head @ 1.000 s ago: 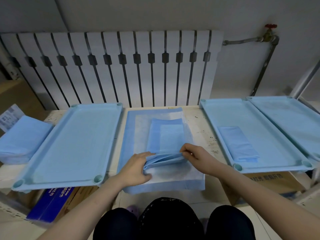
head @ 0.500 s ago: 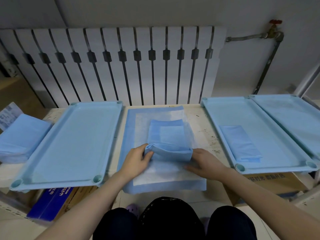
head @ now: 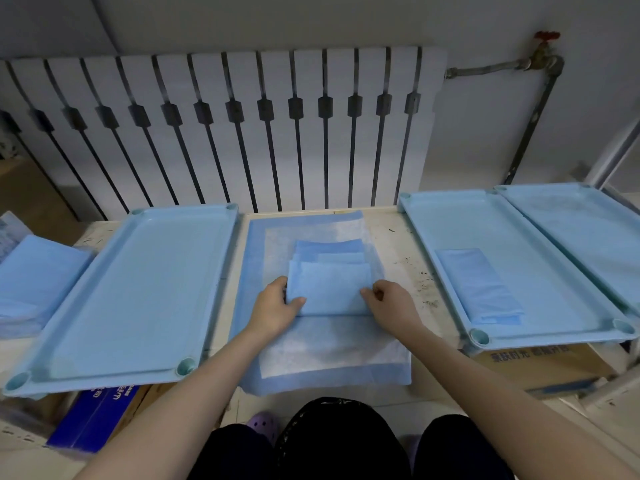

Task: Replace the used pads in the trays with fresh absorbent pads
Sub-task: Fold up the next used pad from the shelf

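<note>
A blue pad (head: 330, 285), folded over on itself, lies on a spread-out blue-and-white pad (head: 322, 344) in the middle of the table. My left hand (head: 277, 308) grips its left edge and my right hand (head: 388, 303) pinches its right edge. An empty light-blue tray (head: 131, 292) sits to the left. A tray (head: 512, 271) on the right holds a small folded blue pad (head: 479, 284). A further tray (head: 585, 230) lies at the far right.
A stack of folded blue pads (head: 33, 282) rests at the far left. A white radiator (head: 225, 126) stands behind the table. A cardboard box (head: 540, 365) sits under the right tray and a blue box (head: 93, 417) under the left one. My dark-clothed knees (head: 339, 441) are below.
Both hands lifted the near edge of the blue pad and folded it away from me; it now lies flat as a shorter folded piece.
</note>
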A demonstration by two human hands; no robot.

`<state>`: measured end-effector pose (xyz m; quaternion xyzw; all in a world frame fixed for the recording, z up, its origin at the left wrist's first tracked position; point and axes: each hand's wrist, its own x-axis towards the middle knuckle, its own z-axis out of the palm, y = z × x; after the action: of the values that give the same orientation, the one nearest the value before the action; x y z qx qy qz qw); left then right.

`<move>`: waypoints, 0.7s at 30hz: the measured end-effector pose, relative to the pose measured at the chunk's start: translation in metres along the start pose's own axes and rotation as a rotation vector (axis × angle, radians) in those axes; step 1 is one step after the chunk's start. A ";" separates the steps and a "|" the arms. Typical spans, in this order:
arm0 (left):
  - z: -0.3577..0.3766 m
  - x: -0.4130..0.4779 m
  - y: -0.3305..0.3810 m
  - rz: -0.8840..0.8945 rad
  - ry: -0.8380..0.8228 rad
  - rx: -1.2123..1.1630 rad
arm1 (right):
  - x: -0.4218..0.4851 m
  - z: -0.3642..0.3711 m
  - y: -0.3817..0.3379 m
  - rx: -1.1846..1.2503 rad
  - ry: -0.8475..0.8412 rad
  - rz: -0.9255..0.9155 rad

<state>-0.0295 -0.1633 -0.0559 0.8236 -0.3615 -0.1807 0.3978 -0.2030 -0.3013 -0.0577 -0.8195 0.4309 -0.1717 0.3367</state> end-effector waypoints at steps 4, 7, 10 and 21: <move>0.005 0.006 0.003 -0.048 0.059 0.083 | 0.003 0.002 -0.002 -0.105 0.018 0.047; 0.008 0.008 0.005 -0.068 0.103 0.114 | 0.006 0.002 -0.006 -0.230 -0.011 0.059; 0.010 0.007 0.007 -0.081 0.134 0.200 | 0.007 0.003 -0.004 -0.277 -0.008 0.053; 0.025 0.014 0.017 0.348 -0.077 0.639 | 0.009 0.015 -0.011 -0.374 0.152 -0.307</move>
<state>-0.0421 -0.1934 -0.0581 0.8251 -0.5492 -0.0190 0.1315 -0.1827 -0.2983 -0.0605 -0.9081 0.3497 -0.1990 0.1159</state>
